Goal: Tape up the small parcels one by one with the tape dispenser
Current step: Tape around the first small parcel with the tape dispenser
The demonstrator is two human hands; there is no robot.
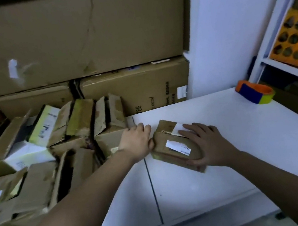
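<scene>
A small brown cardboard parcel (171, 144) with white labels lies on the white table (221, 160). My right hand (206, 144) rests flat on its top and right side, fingers straight, thumb along the near edge. At the parcel's left end my left hand (137, 140) presses against it, fingers bent over the table's left edge. An orange, blue and yellow tape dispenser (255, 93) stands at the table's far right corner, away from both hands.
Several small opened cardboard parcels (51, 145) are heaped to the left of the table. Large cartons (72, 37) are stacked behind them. A white shelf (293, 61) with an orange tray (297, 38) stands at the right.
</scene>
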